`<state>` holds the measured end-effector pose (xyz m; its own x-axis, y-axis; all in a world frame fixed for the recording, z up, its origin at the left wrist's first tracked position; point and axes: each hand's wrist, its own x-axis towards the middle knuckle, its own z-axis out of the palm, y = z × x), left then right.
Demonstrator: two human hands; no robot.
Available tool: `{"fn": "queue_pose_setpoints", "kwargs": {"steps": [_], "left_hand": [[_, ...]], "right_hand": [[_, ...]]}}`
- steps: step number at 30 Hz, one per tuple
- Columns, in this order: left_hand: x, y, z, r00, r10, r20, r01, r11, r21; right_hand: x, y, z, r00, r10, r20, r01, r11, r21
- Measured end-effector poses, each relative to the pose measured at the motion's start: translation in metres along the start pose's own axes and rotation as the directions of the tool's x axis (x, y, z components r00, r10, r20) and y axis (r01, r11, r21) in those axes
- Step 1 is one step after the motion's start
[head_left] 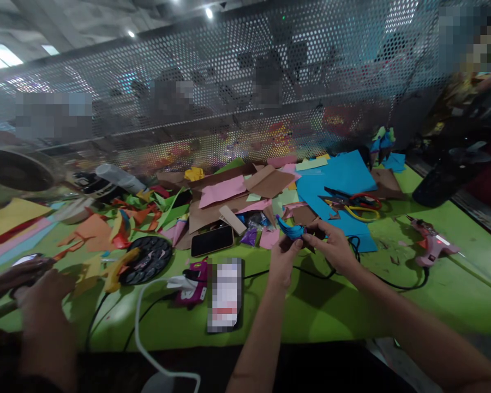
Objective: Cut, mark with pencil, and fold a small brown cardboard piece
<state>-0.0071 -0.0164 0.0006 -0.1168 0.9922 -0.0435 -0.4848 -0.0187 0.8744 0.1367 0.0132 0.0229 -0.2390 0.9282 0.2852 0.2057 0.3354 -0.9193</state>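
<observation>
My left hand [284,256] and my right hand [332,244] meet above the green table. Between their fingertips is a small curled piece of blue paper [291,229] with a purple part near its base. Both hands have their fingers pinched together on it. Behind the hands lie blue sheets [335,174] and scraps of brown paper [272,182]. Scissors [366,206] with red and yellow handles rest on the blue sheets. Farther right, a pink glue gun [431,248] stands on the table, its black cable running behind my right wrist.
A black phone [211,241], a phone with a lit screen [226,295] and a tissue pack [193,286] lie left of my arms. A yellow glue gun [123,267] leans on a round black tray [155,265]. Another person's hands [45,289] are at far left. A perforated screen [229,98] rises behind.
</observation>
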Motion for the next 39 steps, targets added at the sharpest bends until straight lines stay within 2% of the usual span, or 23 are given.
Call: {"fn": "queue_pose_setpoints", "kwargs": {"steps": [5,10,15,18,26,32,39], "left_hand": [[-0.0004,0.0009,0.0008,1.000,-0.017,-0.014,0.017,1.000,-0.016],[-0.0002,-0.0004,-0.0009,0.999,-0.025,-0.026,0.025,1.000,-0.014],[-0.0015,0.0030,0.0018,1.000,-0.018,-0.004,0.018,1.000,-0.008],[-0.0019,0.0040,0.0027,1.000,-0.021,0.005,0.021,1.000,0.001],[-0.0011,0.0007,-0.0004,0.999,-0.036,0.027,0.037,0.999,-0.014],[-0.0016,0.0010,-0.0001,0.998,-0.055,-0.005,0.055,0.997,-0.063],[-0.0015,-0.0001,-0.0001,0.997,-0.072,0.007,0.072,0.993,-0.094]], "right_hand": [[0.0007,-0.0020,0.0009,0.999,0.037,-0.011,-0.036,0.998,0.054],[0.0007,-0.0055,0.0008,0.996,0.081,0.044,-0.088,0.978,0.188],[0.0006,-0.0052,-0.0004,0.999,0.032,0.013,-0.033,0.995,0.094],[0.0013,-0.0040,-0.0003,0.999,0.040,-0.007,-0.039,0.995,0.093],[0.0034,-0.0028,0.0016,0.993,0.116,0.037,-0.122,0.953,0.276],[0.0051,0.0000,-0.0007,0.993,0.111,0.035,-0.117,0.944,0.310],[0.0060,-0.0014,0.0019,0.980,0.192,0.045,-0.195,0.909,0.369]]}}
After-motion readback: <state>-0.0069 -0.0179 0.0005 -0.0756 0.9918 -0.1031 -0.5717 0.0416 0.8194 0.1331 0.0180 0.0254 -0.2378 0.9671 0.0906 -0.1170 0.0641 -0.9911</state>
